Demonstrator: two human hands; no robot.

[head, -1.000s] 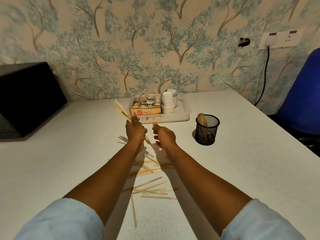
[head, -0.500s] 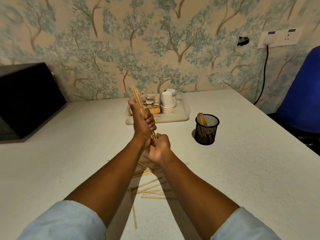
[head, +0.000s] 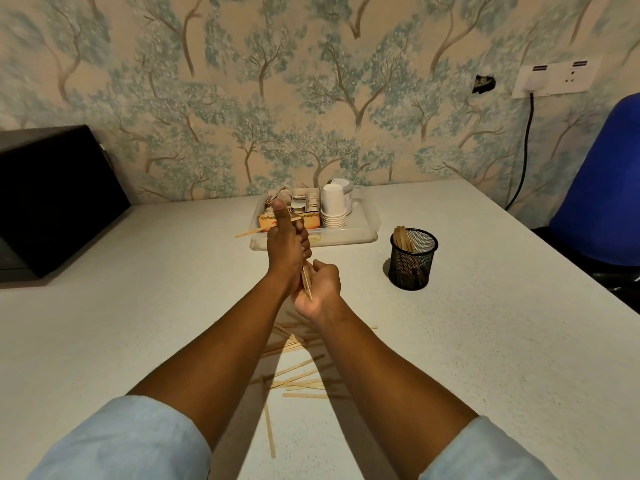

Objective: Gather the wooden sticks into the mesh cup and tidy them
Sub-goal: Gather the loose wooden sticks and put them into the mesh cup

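While both hands meet above white table (head: 138, 323) w/ tree wallpaper behind, left hand (head: 285, 242) grips pale flat sticks (head: 307, 280), right hand (head: 320, 284) curled on lower ends, loose sticks (head: 298, 375) near side of mesh cup (head: 412, 259), more sticks upright in cup.

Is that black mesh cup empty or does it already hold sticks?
Partly filled. The mesh cup stands upright, and a cluster of wooden sticks pokes above its rim at the left side.

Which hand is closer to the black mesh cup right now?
The right hand: it is just left of the mesh cup and a little nearer the camera. The left hand, gripping the sticks, sits farther left, in front of the tray.
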